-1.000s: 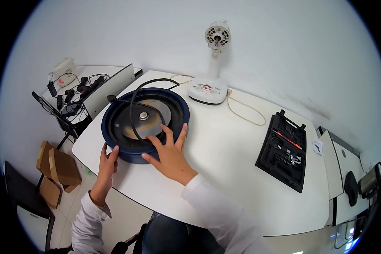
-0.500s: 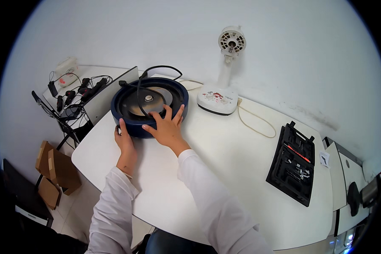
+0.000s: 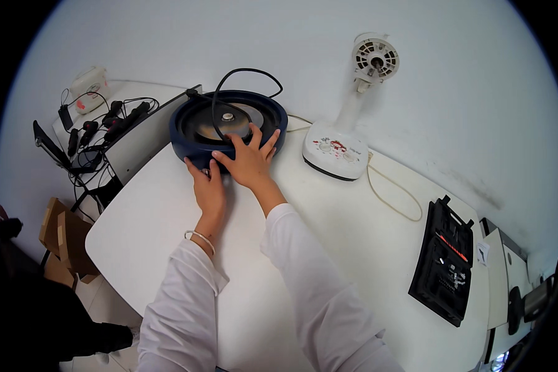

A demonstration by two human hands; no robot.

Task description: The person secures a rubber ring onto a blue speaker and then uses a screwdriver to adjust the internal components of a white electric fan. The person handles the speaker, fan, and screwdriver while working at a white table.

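Half-curled left hand (image 3: 208, 189) touches the appliance (image 3: 248, 113) at its near wall, grip unclear; splayed right hand (image 3: 252, 163) clasps its rim.

- Both arms are stretched forward from the lower edge of the view, the left sleeve (image 3: 183, 304) and right sleeve (image 3: 310, 273) being ended short of the wrists.
- A thin bracelet (image 3: 199, 233) is worn at the left wrist (image 3: 209, 224).
- The left hand (image 3: 209, 193) is pointed forward, its thumb and forefinger tips held apart.
- The right hand (image 3: 249, 166) is placed ahead and to the right, its back turned up, the fingers spread and bent.
- The right thumb is angled leftward, its tip brought near the left thumb.
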